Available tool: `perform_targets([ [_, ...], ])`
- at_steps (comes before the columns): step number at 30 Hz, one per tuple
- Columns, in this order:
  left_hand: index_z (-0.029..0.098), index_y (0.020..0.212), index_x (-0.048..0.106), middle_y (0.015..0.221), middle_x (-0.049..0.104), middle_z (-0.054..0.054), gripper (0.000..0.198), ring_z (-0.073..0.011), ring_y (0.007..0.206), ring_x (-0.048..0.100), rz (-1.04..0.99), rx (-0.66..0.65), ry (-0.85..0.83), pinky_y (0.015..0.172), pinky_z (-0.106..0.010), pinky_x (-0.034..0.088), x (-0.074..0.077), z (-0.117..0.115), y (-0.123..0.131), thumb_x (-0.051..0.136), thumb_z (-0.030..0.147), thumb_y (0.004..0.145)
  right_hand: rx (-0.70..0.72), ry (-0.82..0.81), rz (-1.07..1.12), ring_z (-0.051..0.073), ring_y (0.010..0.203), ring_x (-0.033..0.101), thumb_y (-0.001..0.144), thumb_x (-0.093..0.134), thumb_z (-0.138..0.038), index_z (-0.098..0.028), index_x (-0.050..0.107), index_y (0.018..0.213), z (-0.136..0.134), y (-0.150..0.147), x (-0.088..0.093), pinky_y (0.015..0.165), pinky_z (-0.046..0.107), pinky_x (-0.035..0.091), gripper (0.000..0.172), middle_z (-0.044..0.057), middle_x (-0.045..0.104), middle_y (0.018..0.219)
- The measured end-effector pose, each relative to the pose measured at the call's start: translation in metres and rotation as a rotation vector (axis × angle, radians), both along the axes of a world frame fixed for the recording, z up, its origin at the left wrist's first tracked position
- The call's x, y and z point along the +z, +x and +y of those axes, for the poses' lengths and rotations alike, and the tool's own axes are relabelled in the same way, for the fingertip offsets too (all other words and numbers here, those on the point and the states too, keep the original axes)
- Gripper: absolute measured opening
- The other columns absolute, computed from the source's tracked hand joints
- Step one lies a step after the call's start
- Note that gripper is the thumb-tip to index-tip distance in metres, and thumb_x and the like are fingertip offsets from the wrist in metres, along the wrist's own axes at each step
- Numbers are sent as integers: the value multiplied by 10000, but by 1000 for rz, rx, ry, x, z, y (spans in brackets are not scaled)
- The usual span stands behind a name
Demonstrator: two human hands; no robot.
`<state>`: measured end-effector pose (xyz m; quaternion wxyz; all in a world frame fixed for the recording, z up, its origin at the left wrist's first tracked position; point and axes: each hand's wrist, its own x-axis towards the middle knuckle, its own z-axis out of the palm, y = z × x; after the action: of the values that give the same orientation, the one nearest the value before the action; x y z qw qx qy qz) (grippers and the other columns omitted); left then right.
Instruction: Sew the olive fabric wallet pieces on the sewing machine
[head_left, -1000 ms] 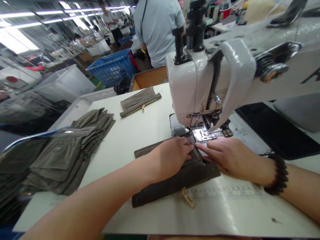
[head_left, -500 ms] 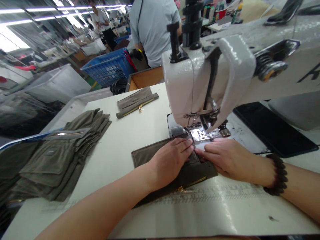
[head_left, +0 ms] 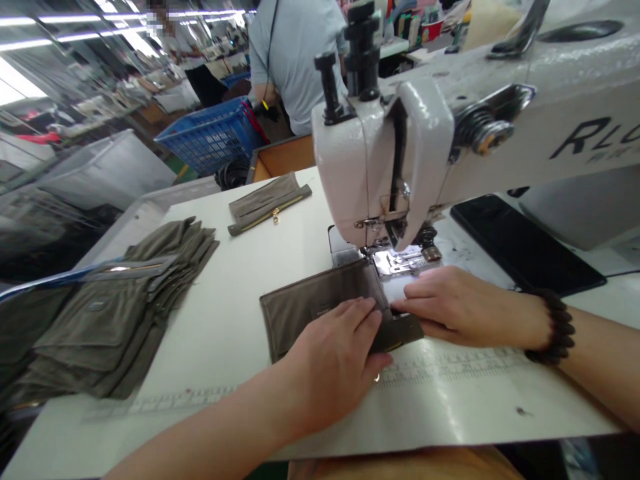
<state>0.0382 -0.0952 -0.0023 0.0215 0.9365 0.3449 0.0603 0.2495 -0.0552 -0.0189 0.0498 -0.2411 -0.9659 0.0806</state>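
An olive-brown fabric panel (head_left: 310, 303) with a brass zipper lies flat on the white table (head_left: 260, 267), its far edge under the presser foot (head_left: 400, 260) of the white sewing machine (head_left: 395, 153). My left hand (head_left: 335, 357) rests flat on the panel's near part, fingers stretched out and together. My right hand (head_left: 445, 307), with a dark bead bracelet at the wrist, presses flat on the panel's right edge just in front of the needle plate.
A stack of several olive fabric pieces (head_left: 115, 307) lies at the left. One zippered piece (head_left: 267, 202) sits farther back. A black phone or tablet (head_left: 520, 243) lies right of the machine. Behind are a blue basket (head_left: 213, 137) and a person in a light shirt (head_left: 295, 53).
The panel has slid away from me under the presser foot. My left hand has moved back toward me over the panel; my right hand stays by the needle plate.
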Motion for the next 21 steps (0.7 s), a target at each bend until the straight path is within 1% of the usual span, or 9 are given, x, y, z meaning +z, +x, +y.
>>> perform_targets([
  [2, 35, 1061, 578, 1107, 612, -134, 350, -216, 1004, 571, -29, 0, 71, 867, -318, 493, -3, -10, 1, 442, 291, 865, 29, -12, -12, 140, 573, 443, 812, 457, -184, -152, 595, 860, -1, 1, 3, 530, 296, 250, 150, 15, 559, 686],
  [4, 2, 1042, 573, 1077, 618, -160, 325, -223, 1004, 569, -61, -29, 152, 867, -320, 494, -9, -14, 1, 407, 217, 863, 34, -9, -29, 144, 581, 449, 812, 464, -193, -145, 590, 921, -1, 2, 3, 533, 297, 247, 174, 21, 570, 709],
  [8, -12, 1035, 568, 1067, 615, -178, 324, -243, 1000, 570, -139, -64, 190, 864, -340, 504, -20, -14, 0, 391, 177, 840, 17, -21, -86, 150, 568, 451, 807, 474, -229, -162, 568, 993, -2, 1, 3, 518, 295, 220, 219, 16, 574, 700],
  [12, 0, 1037, 563, 1079, 602, -187, 321, -265, 999, 566, -178, -83, 152, 844, -384, 515, -23, -12, -1, 413, 175, 813, 18, -102, -99, 149, 558, 465, 808, 467, -239, -185, 565, 974, -3, 0, 5, 520, 291, 221, 200, 7, 588, 676],
  [17, 46, 1070, 542, 1157, 556, -183, 337, -262, 1049, 532, -200, -60, -11, 851, -434, 501, -20, -8, -2, 427, 176, 782, 19, -157, -125, 153, 563, 494, 810, 459, -235, -193, 575, 962, -2, 1, 7, 532, 291, 232, 196, 17, 617, 673],
  [21, 40, 1062, 554, 1163, 558, -179, 346, -271, 1055, 523, -231, -82, -46, 873, -448, 483, -20, -5, -3, 447, 172, 760, 17, -187, -118, 153, 567, 501, 812, 458, -237, -206, 567, 969, 0, 3, 5, 543, 287, 243, 194, 10, 621, 678],
])
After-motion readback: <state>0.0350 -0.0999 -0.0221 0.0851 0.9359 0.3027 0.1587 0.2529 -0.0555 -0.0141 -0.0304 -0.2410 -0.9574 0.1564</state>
